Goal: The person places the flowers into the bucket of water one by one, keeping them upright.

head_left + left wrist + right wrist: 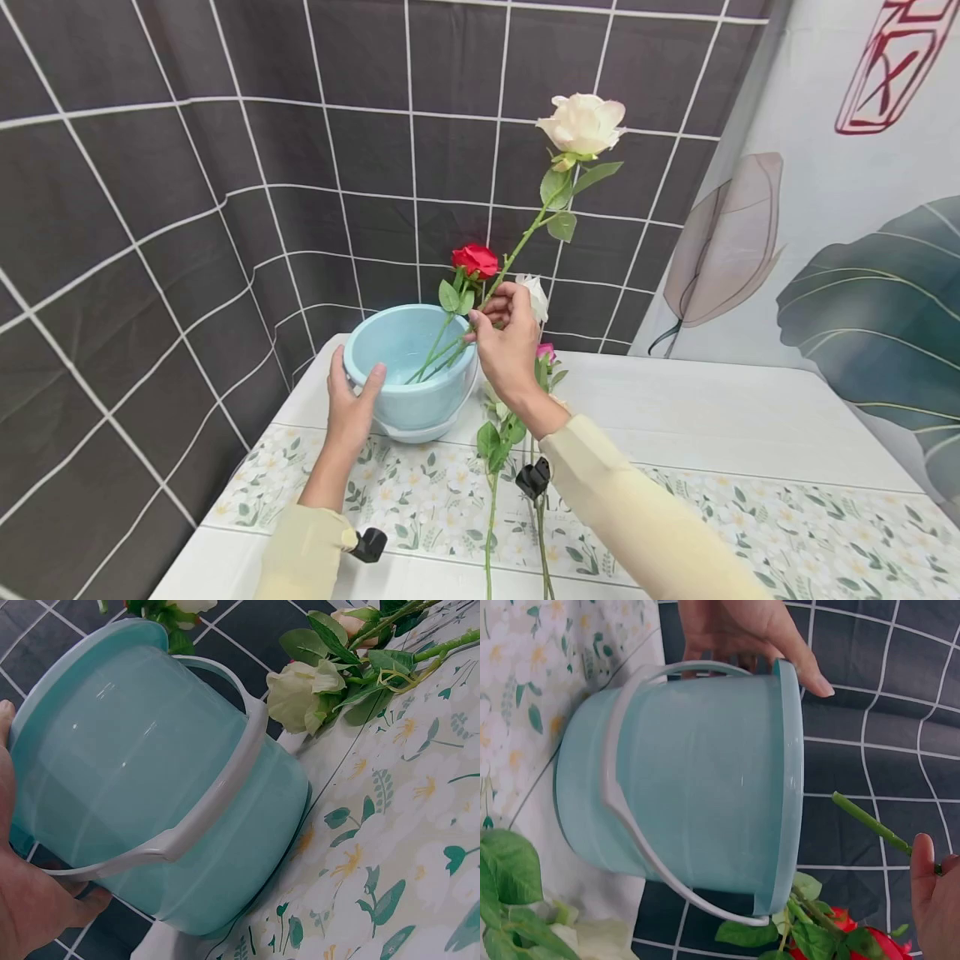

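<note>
My left hand (351, 410) grips the rim of a light blue bucket (423, 408), thumb over the near edge. Between the thumb and fingers of my right hand (512, 346) is the green stem of a pale cream rose (582, 125), its bloom held high to the upper right. In the right wrist view, the cut end of this stem (862, 816) hangs above the bucket's rim, not touching it. A red rose (475, 261) leans on the far right side of the bucket, its stem inside. A white rose (534, 297) is partly hidden behind my right hand.
Several more roses lie on the table right of the bucket, among them a magenta bloom (545, 352) and a cream one (304, 694), stems pointing toward me. The white bucket handle (217, 795) hangs down. A dark tiled curtain (360, 158) stands behind the table (675, 400).
</note>
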### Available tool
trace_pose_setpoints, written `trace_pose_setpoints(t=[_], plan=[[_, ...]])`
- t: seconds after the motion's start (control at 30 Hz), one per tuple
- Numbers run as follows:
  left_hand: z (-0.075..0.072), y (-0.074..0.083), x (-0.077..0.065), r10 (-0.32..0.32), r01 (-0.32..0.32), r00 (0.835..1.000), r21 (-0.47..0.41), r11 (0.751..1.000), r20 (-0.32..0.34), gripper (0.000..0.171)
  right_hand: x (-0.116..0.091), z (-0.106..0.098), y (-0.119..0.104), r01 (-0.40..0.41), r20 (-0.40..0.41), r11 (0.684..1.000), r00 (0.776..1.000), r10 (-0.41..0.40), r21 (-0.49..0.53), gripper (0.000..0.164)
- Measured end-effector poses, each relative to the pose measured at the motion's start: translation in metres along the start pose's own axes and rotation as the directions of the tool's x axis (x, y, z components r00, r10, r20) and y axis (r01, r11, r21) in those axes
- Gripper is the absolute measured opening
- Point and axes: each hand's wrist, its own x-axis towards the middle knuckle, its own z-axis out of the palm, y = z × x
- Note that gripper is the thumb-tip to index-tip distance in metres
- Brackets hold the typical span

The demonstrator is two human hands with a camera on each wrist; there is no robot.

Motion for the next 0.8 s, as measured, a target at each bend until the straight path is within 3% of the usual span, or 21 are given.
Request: trace_pose_setpoints(t=[0.3, 0.53, 0.8], plan=[[0.001, -0.001, 0.0, 0.002, -0.002, 1.0, 0.005, 1.0, 0.006, 0.086, -0.005, 0.009, -0.014, -0.091, 0.028, 0.995, 0.996, 0.09, 0.037, 0.03], [0.001, 0.001, 0.0, 0.015, -0.015, 1.0, 0.003, 1.0, 0.013, 0.083, -0.007, 0.013, 0.007, -0.147, 0.032, 0.987, 0.989, 0.145, 0.059, 0.029], [-0.002, 0.004, 0.0, -0.026, 0.026, 0.999, -0.006, 1.0, 0.026, 0.082, -0.01, 0.016, 0.017, -0.182, 0.056, 0.983, 0.982, 0.18, 0.039, 0.023]])
